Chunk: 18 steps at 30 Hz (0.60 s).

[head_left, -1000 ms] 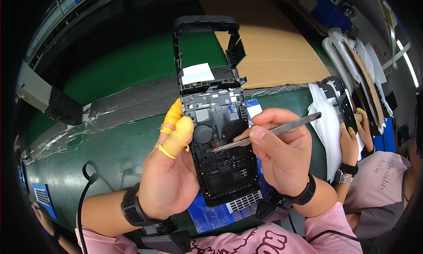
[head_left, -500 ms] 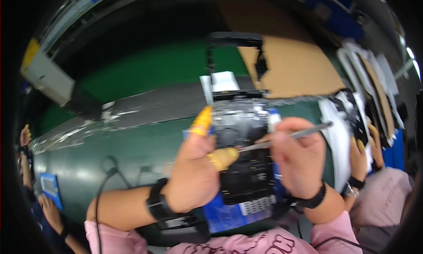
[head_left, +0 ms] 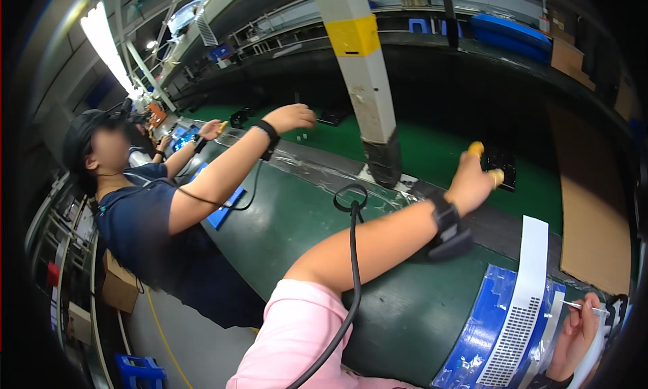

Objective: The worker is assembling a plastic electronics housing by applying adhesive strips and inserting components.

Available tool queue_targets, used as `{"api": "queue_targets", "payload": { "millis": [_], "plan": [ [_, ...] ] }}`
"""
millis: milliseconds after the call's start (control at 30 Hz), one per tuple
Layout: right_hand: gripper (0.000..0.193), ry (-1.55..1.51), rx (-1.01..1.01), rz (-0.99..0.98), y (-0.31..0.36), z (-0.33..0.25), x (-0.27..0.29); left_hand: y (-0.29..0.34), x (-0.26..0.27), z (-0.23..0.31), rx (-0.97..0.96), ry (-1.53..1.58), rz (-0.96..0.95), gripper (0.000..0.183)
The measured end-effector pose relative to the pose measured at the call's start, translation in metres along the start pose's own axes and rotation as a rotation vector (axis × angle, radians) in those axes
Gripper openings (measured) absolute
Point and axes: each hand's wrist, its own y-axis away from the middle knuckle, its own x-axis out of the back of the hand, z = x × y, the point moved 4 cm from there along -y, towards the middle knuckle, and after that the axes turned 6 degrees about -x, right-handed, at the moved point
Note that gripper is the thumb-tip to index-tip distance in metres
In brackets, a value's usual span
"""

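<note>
My left hand (head_left: 472, 181) reaches out over the green belt (head_left: 439, 153), with yellow finger covers on thumb and forefinger. Those two fingers are spread apart. Just beyond them a flat black device part (head_left: 502, 168) lies on the belt; whether a fingertip still touches it I cannot tell. At the lower right, my right hand (head_left: 575, 338) is closed round thin metal tweezers (head_left: 586, 308). Beside it, a blue mat (head_left: 472, 328) lies on the green table, partly covered by a long white sheet with dark printed rows (head_left: 516, 321).
A white and yellow post (head_left: 361, 78) rises beyond the table. To the left a person in dark clothes (head_left: 158, 207) stretches an arm across the belt. A black cable (head_left: 352, 274) passes over my left arm. Cardboard (head_left: 597, 207) lies at far right.
The view has swung left. My left hand has left the spot above the mat and stretched out to the belt, its fingers now apart. The right hand keeps the tweezers.
</note>
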Motion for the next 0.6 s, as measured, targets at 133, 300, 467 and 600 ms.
{"api": "queue_targets", "payload": {
  "millis": [133, 300, 467, 600],
  "plan": [
    [0.018, 0.036, 0.004, -0.004, -0.005, 0.005, 0.001, 0.066, 0.037, 0.021, 0.275, 0.408, -0.388, 0.048],
    [0.018, 0.033, -0.027, -0.032, -0.009, 0.01, -0.001, 0.12, 0.095, 0.047, 0.301, 0.461, -0.54, 0.041],
    [0.018, 0.014, -0.025, 0.001, -0.007, 0.013, -0.004, 0.151, 0.126, 0.054, 0.385, 0.545, -0.463, 0.039],
    [0.017, 0.007, -0.032, -0.023, -0.007, 0.012, -0.003, 0.168, 0.13, 0.054, 0.388, 0.61, -0.491, 0.037]
  ]
}}
